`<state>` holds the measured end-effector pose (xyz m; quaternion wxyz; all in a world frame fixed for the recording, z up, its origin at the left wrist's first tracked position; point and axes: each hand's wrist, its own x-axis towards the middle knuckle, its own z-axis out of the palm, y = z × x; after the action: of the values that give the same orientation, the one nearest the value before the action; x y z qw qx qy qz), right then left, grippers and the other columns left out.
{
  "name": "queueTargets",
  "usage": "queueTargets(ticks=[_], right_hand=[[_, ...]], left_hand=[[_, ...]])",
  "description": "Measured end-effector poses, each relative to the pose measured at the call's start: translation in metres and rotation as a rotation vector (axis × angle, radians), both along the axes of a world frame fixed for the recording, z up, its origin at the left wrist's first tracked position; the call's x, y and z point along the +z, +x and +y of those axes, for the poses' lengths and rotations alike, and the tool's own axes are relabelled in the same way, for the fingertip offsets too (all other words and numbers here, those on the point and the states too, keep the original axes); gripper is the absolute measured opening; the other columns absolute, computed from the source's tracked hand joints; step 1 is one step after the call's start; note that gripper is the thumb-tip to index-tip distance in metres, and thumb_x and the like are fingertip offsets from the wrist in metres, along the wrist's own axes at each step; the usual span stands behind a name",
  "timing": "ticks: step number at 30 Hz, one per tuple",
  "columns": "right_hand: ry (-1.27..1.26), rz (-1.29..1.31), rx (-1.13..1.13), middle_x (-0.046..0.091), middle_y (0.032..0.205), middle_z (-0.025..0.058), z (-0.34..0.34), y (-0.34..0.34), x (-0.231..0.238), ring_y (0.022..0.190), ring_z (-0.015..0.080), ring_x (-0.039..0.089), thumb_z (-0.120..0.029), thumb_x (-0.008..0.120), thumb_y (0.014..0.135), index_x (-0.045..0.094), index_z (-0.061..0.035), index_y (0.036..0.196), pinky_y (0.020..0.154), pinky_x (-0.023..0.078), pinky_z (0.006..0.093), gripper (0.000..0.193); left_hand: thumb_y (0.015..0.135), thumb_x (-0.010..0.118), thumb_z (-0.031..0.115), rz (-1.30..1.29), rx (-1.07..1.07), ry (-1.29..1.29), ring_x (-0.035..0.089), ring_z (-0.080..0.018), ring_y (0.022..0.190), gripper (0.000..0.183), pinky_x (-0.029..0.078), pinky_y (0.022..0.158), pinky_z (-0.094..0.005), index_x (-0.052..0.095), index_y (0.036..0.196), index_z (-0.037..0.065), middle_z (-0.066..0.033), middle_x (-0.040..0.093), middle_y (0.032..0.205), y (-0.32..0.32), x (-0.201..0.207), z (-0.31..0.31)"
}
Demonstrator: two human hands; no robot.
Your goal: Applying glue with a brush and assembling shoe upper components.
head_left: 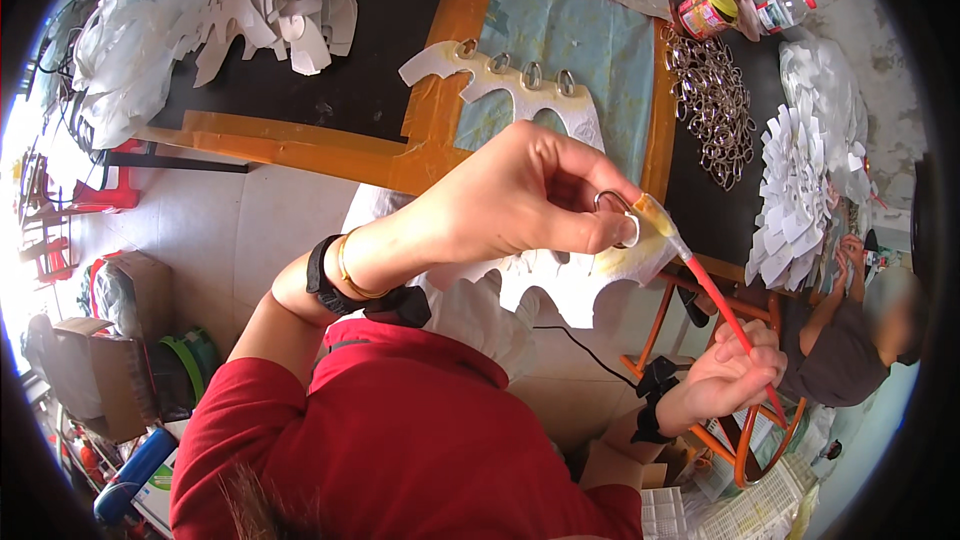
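My left hand [540,190] is raised over the table's near edge. Its thumb and index finger pinch a metal ring [610,202]. A red-handled brush [715,290] is gripped in my right hand [738,372], its yellow-stained tip close to the ring and left fingertips; whether they touch, I cannot tell. Below the hands lies a white cut-out piece [570,285] with curved notches, partly hidden by my left hand. Farther back, a similar white piece [480,75] with yellowish smears carries several metal rings along its edge.
Loose metal rings [708,105] lie heaped at the right. White pieces are piled at the back left [280,5] and far right [792,200]. A yellow-lidded jar [707,10] and a bottle [785,12] stand back right. Another person [850,340] sits at the right beside an orange-framed stool [745,440].
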<state>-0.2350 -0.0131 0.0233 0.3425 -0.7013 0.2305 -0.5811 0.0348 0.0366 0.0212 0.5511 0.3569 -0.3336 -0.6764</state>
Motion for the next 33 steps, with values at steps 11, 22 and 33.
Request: queueTargets(ticks=[11,22,33], right_hand=[[-0.163,0.118,-0.044,0.047,0.060,0.0090,0.005,0.004,0.009,0.048,0.0162,0.045,-0.029,0.035,0.093,0.046,-0.0027,0.079,0.045,0.045,0.0286,0.032],[-0.306,0.280,-0.162,0.048,0.069,0.0120,0.020,-0.010,0.012,0.058,0.0215,0.047,-0.033,0.034,0.094,0.044,-0.0018,0.077,0.055,0.045,0.0336,0.037],[-0.493,0.314,-0.586,0.048,0.064,0.0091,0.013,-0.038,0.016,0.051,0.0211,0.048,-0.031,0.027,0.096,0.044,-0.0045,0.086,0.059,0.053,0.0446,0.033]], left_hand=[[0.075,0.065,0.000,-0.092,0.049,0.000,0.059,-0.0072,0.073,0.020,0.048,0.066,-0.0194,0.061,0.094,-0.005,-0.0029,0.061,0.076,0.000,0.004,0.002],[0.074,0.066,0.001,-0.140,0.029,-0.012,0.058,-0.0056,0.069,0.021,0.048,0.063,-0.0184,0.062,0.095,-0.003,-0.0033,0.063,0.076,-0.001,-0.001,-0.001],[0.074,0.067,0.000,-0.107,0.000,0.040,0.055,-0.0034,0.066,0.019,0.045,0.059,-0.0171,0.064,0.093,-0.001,-0.0005,0.061,0.074,0.006,-0.002,0.000]])
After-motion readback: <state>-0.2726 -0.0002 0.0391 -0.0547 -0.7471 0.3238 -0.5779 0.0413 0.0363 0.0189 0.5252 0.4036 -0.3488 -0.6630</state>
